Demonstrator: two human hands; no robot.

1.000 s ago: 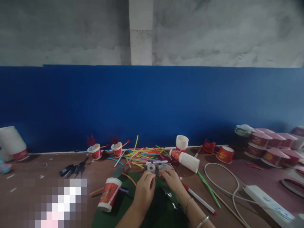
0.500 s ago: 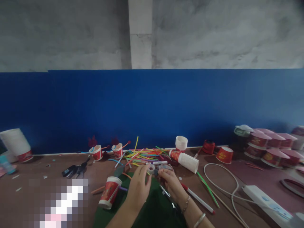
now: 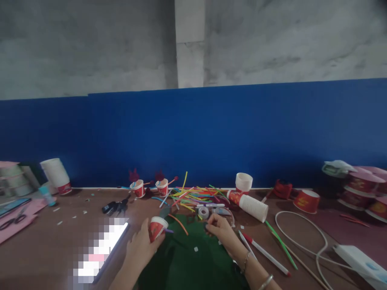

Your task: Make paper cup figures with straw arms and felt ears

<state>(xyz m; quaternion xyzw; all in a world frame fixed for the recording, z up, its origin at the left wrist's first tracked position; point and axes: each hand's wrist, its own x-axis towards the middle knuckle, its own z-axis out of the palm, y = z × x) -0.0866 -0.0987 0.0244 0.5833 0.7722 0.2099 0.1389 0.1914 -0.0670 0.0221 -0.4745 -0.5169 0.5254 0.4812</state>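
My left hand (image 3: 142,243) is wrapped around a red and white paper cup (image 3: 157,225), its white rim tilted up. A short purple straw (image 3: 169,230) sticks out of the cup's right side. To the right, my right hand (image 3: 220,228) has thumb and forefinger pinched together over the dark green sheet (image 3: 187,266). A small dark bit shows at those fingertips, too small to name. Just beyond them lies a roll of tape (image 3: 203,212). An orange straw (image 3: 179,224) lies between the two hands.
Behind lies a heap of coloured straws (image 3: 196,196), with two decorated cups (image 3: 162,187) to its left. Stacked paper cups (image 3: 252,206) lie on their side. A red-capped marker (image 3: 267,255), a white cable (image 3: 302,213) and a power strip (image 3: 359,262) are at right; a lit phone (image 3: 111,249) at left.
My left hand has moved left from beside the tape and taken hold of the cup, lifting it. My right hand has come away from the tape roll. The view has swung left.
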